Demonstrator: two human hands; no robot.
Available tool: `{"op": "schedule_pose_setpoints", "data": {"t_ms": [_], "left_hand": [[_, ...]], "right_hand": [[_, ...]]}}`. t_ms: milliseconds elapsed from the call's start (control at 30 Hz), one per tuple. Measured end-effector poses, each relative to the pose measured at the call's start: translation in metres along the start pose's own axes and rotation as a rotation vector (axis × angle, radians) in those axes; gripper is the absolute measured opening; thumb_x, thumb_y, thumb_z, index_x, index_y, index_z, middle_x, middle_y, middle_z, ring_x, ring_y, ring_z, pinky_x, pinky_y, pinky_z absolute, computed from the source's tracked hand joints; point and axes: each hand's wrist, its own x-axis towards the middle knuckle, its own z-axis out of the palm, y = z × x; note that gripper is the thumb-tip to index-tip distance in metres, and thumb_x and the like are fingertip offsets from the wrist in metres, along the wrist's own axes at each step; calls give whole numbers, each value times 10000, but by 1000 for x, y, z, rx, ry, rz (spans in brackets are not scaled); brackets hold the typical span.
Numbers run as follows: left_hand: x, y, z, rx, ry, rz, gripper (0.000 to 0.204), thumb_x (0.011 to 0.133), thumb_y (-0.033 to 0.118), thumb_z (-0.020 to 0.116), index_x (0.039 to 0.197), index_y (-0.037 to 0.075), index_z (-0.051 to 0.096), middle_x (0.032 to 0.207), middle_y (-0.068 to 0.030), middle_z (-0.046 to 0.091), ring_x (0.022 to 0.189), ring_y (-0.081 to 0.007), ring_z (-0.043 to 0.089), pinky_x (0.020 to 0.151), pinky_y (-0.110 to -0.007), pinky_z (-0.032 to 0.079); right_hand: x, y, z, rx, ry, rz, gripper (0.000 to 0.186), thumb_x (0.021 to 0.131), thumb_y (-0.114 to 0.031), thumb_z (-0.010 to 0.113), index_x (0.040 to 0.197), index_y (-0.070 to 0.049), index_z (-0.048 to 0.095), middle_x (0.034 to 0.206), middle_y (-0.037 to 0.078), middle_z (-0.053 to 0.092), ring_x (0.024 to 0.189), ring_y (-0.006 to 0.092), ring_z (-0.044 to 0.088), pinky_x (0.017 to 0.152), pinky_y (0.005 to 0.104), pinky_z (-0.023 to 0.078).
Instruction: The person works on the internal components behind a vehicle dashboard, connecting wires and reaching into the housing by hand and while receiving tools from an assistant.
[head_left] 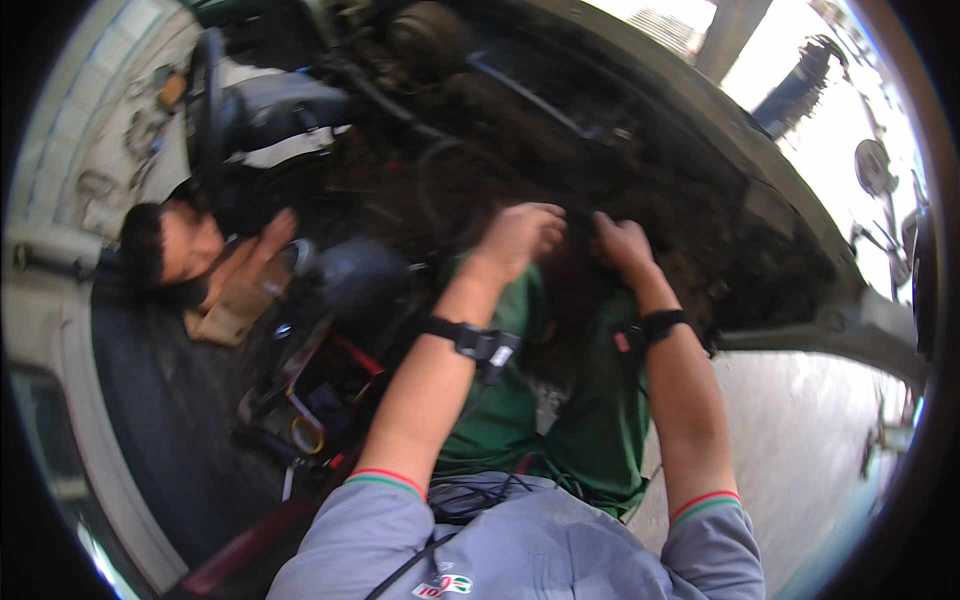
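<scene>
Cables lie bunched at your waist, above your green trousers. To your left, near your forearm, a yellow-rimmed roll rests among dark clutter. Farther out, your left hand is raised over your knees with its fingers curled inward; your right hand is just beside it, its fingers also bent. You leave a narrow gap between the two, too dark and blurred to tell whether either grips something thin. Right past your fingertips is the vehicle's dark front section, with a hose crossing it. It looks stripped open, so uncovering seems largely done; nothing appears refitted there, and how much is left you cannot tell from this view. Beyond your left side, a co-worker leans in near the steering wheel. Pale floor shows outside on your right.
</scene>
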Motion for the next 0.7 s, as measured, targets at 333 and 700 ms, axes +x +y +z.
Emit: {"op": "schedule_pose_setpoints", "data": {"t_ms": [333, 700], "left_hand": [[-3, -2, -5, -52, 0, -40, 147, 895, 90, 554, 998, 33, 642, 838, -36, 654, 696, -105, 605, 594, -239, 466], [-3, -1, 0, -15, -29, -30, 170, 915, 96, 521, 1031, 25, 623, 853, -40, 639, 717, -108, 592, 616, -236, 466]], "right_hand": [[-13, -12, -6, 77, -132, 81, 384, 964, -404, 560, 917, -29, 630, 745, 43, 639, 559, 119, 569, 469, 251, 414], [-2, 1, -13, -10, -150, -1, 315, 981, -318, 543, 930, -20, 635, 731, 24, 619, 558, 105, 544, 467, 248, 397]]}}
